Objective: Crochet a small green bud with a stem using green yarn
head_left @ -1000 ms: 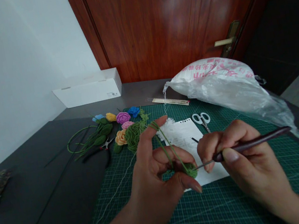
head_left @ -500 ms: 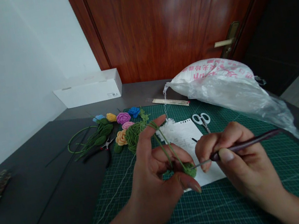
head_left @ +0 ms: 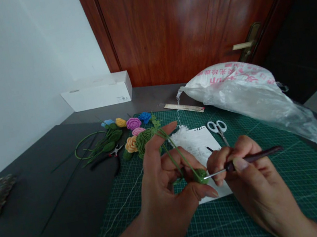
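Observation:
Pinched between the thumb and fingers of my left hand [head_left: 170, 186] is a small green crochet piece [head_left: 201, 176]. Green yarn [head_left: 173, 144] runs from it up over my raised left index finger in taut strands. My right hand [head_left: 254, 175] is closed around the dark handle of a crochet hook [head_left: 257, 156]. The hook's thin metal end points left and its tip meets the green piece. Behind my left hand lies a bundle of green yarn [head_left: 145, 140]. A sheet of white paper [head_left: 205, 143] with handwriting is partly hidden beneath both hands.
A green cutting mat [head_left: 126, 214] covers much of the dark table. Crocheted flowers [head_left: 133, 123], pliers [head_left: 112, 156] and green stems [head_left: 109, 137] lie at left. White scissors [head_left: 218, 127] lie beyond my right hand, near a bulky plastic bag [head_left: 238, 84]. A white box [head_left: 100, 92] stands behind.
My right hand has tilted the crochet hook, and its handle end now sits further left and slightly lower. The view has shifted a little, so the table things appear further right.

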The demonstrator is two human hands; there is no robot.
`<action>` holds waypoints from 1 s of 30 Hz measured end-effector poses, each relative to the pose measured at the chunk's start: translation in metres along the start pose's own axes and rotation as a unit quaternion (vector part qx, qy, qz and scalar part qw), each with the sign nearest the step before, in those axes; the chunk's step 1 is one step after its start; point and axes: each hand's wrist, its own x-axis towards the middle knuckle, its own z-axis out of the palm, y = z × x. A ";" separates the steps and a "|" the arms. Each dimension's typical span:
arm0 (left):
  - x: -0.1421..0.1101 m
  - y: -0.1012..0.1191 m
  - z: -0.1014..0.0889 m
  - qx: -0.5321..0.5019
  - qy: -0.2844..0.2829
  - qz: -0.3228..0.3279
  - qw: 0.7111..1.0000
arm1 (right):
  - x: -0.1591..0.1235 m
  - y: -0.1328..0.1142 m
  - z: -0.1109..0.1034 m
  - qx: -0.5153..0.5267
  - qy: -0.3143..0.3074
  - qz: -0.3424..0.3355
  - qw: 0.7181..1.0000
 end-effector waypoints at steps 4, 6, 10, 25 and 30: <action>0.001 0.000 -0.001 -0.003 0.010 0.003 1.000 | -0.003 -0.001 0.002 -0.019 0.014 -0.027 0.999; 0.002 0.000 0.000 -0.011 0.012 0.007 1.000 | -0.004 -0.001 0.002 -0.024 0.019 -0.034 0.999; 0.002 0.002 0.000 -0.024 0.012 0.001 1.000 | -0.004 0.001 0.003 0.016 0.030 0.006 0.999; 0.003 -0.016 -0.003 -0.086 -0.022 0.021 0.996 | -0.004 0.001 0.004 0.130 0.023 0.105 0.986; 0.004 -0.015 -0.004 -0.071 -0.021 0.020 0.997 | -0.003 0.001 0.002 0.164 0.036 0.153 0.974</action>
